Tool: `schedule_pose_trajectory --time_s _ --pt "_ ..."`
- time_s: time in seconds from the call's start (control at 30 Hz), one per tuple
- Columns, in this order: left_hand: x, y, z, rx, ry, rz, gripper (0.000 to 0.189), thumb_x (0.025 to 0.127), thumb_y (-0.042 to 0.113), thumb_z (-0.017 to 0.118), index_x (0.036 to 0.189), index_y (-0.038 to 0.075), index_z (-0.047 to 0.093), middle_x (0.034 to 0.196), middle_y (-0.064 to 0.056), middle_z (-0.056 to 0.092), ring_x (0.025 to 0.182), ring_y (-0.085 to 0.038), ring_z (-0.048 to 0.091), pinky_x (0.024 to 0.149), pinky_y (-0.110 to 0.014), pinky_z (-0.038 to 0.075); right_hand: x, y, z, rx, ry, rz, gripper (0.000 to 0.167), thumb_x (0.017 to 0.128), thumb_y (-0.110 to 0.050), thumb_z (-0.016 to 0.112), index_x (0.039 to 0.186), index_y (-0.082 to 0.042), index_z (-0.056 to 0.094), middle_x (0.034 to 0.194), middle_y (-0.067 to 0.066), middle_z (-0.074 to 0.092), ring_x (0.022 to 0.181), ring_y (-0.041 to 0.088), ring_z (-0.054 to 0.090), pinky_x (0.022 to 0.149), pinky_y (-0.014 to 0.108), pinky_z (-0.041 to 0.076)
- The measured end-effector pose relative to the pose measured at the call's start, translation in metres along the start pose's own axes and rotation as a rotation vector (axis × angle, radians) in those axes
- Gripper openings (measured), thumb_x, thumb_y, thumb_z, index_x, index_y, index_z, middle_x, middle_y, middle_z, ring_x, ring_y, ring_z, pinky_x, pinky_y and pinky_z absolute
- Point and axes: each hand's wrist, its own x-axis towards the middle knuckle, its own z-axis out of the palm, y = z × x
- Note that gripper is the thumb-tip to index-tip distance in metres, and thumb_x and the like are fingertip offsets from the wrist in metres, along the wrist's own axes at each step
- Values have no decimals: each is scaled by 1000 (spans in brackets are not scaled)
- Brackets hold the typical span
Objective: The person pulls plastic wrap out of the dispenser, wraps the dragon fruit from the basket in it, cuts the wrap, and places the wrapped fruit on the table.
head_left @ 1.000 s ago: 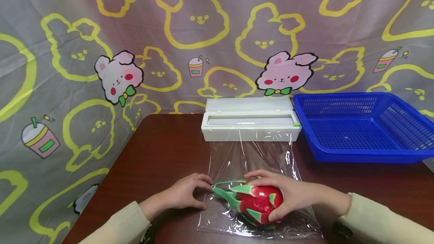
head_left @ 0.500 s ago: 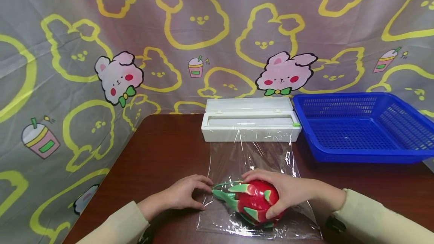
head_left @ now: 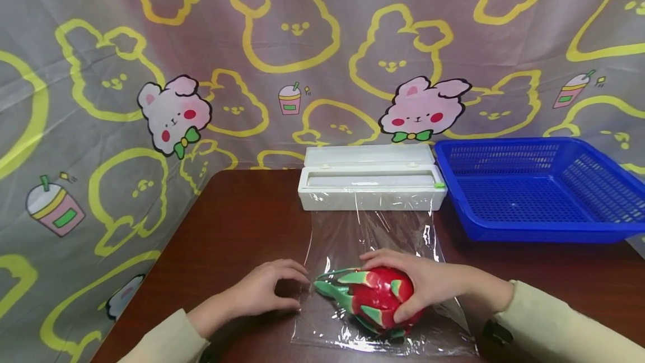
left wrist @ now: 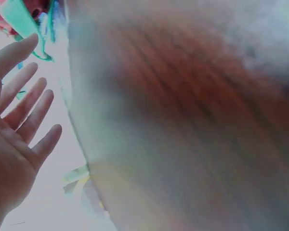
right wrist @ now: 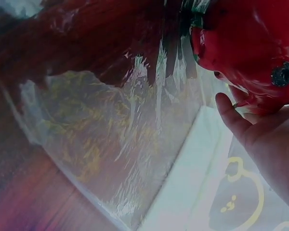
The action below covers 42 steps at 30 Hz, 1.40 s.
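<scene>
A red dragon fruit (head_left: 375, 296) with green scales lies on a sheet of clear cling film (head_left: 332, 329), its leafy tips pointing left. My right hand (head_left: 420, 284) grips the fruit's right end, thumb on the near side and fingers over the far side. In the right wrist view the red rind (right wrist: 260, 53) shows a dark round spot beside that hand. My left hand (head_left: 262, 290) is near the film's left edge, a little short of the leafy tips. The left wrist view shows this hand (left wrist: 19, 115) with fingers spread and nothing in them.
Behind the fruit stands a white cling film dispenser (head_left: 373, 200) with its lid raised, and the film runs from it towards me. To its right is a blue plastic basket (head_left: 549, 226). A cartoon-patterned curtain (head_left: 322, 43) hangs behind the brown table (head_left: 242, 217).
My right hand and the dragon fruit have shifted slightly left. My left hand has drawn back a little to the left, away from the leafy tips.
</scene>
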Motion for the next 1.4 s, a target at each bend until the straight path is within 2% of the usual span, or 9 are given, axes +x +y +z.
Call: schedule_pose_trajectory --time_s 0.1,0.23,0.37,0.57,0.83,1.0,1.1,1.27,1.4 --pt "-7 5 -4 3 44 24 31 78 24 83 106 17 73 109 12 62 103 -8 59 88 -33 49 0 0 0 1 2 2 72 79 -28 81 141 -23 44 149 15 32 127 27 43 89 33 50" --pt "-15 13 -6 -25 51 84 28 76 19 84 102 17 73 104 15 62 97 -4 59 86 -28 50 0 -2 -2 11 0 15 71 79 -28 81 140 -24 45 149 13 32 126 26 43 89 32 50" --pt "-22 21 -2 -15 -21 137 29 75 22 85 102 21 73 102 17 62 96 0 59 85 -24 49 0 -3 -2 17 -6 18 71 79 -27 81 140 -23 44 150 14 32 127 27 42 89 32 50" --pt "-26 29 5 38 -181 131 33 75 32 84 105 30 71 103 22 58 94 4 54 78 -18 46 0 -3 -2 16 -5 14 71 79 -27 81 140 -22 44 149 15 31 128 28 41 90 33 49" --pt "-26 28 10 59 -239 107 33 75 27 85 104 29 71 99 22 56 86 6 49 71 -13 43 -3 -5 -2 -43 4 35 83 78 -28 83 147 -19 39 153 10 29 132 32 37 94 36 47" --pt "-25 27 11 80 -237 106 32 75 25 85 104 29 72 98 22 55 82 6 48 69 -11 41 -6 -8 -4 -14 28 55 88 77 -26 83 150 -20 33 154 6 27 132 33 39 93 35 48" --pt "-25 27 11 102 -227 122 30 75 25 84 103 29 72 96 22 55 80 7 47 69 -10 40 -8 -9 -6 -61 44 43 90 77 -28 84 150 -22 33 154 3 29 134 34 37 94 39 47" --pt "-25 25 13 147 -170 211 18 76 24 82 92 29 75 92 22 56 82 10 49 71 -7 39 -11 -11 -6 -172 38 3 90 74 -34 85 149 -22 36 154 6 30 139 33 29 100 52 40" --pt "-25 23 14 166 -130 265 11 77 22 81 82 29 74 90 22 56 83 11 51 73 -6 39 -12 -11 -3 -197 27 -17 84 75 -39 84 145 -21 41 152 8 34 138 30 32 99 48 42"
